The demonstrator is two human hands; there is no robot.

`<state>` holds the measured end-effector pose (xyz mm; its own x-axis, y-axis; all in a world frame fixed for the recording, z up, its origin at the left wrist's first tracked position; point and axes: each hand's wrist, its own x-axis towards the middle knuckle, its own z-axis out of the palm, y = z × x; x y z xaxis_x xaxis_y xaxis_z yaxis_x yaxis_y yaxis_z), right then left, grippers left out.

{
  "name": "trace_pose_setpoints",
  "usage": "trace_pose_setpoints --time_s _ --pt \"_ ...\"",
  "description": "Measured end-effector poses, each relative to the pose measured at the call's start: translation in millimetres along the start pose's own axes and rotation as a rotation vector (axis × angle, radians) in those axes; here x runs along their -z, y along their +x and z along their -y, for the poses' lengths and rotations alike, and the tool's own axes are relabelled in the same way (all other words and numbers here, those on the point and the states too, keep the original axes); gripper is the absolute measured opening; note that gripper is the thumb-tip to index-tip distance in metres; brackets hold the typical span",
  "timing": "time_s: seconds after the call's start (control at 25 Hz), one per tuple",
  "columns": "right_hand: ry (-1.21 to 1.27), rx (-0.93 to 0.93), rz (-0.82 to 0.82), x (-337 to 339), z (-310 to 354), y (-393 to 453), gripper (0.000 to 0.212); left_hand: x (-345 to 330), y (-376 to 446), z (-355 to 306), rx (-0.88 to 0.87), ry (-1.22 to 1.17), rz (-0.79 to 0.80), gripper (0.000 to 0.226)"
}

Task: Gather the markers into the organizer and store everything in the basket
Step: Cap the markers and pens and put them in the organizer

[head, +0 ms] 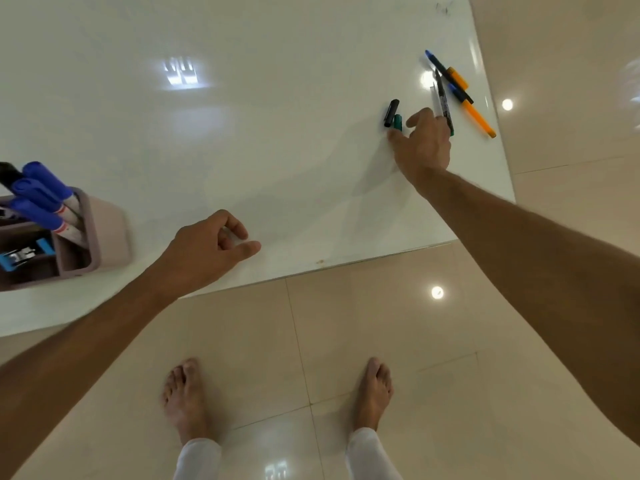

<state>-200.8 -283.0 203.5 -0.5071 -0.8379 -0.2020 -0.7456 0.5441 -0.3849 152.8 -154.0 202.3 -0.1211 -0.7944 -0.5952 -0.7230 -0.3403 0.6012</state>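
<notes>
Bright overhead glare — soft, wide-angle blur

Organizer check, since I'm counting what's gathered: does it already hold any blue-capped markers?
Yes, several blue-capped markers stand in the organizer at the table's left edge.

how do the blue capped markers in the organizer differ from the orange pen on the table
The blue-capped markers stand tilted in the pink organizer at the table's left; the orange pen lies flat near the right edge. The markers look thick, with white barrels; the pen is slim and orange. The markers are already stored; the pen is not. No hand touches either.
</notes>
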Motion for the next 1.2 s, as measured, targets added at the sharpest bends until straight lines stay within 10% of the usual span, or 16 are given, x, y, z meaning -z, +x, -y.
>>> trace_pose_setpoints --time_s 0.4,0.92,1.2 --pt "0.636 -0.150 0.294 23 -37 -96 0.015 -20 13 -46 0.046 -0.301 0.009 0.017" --pt "0.674 0.026 0.355 27 -56 -115 0.019 -85 65 -148 0.071 -0.555 0.176 0.021" --pt "0.487 -0.099 -0.065 42 -92 -25 0.012 -56 105 -158 0.072 -0.501 0.033 0.021"
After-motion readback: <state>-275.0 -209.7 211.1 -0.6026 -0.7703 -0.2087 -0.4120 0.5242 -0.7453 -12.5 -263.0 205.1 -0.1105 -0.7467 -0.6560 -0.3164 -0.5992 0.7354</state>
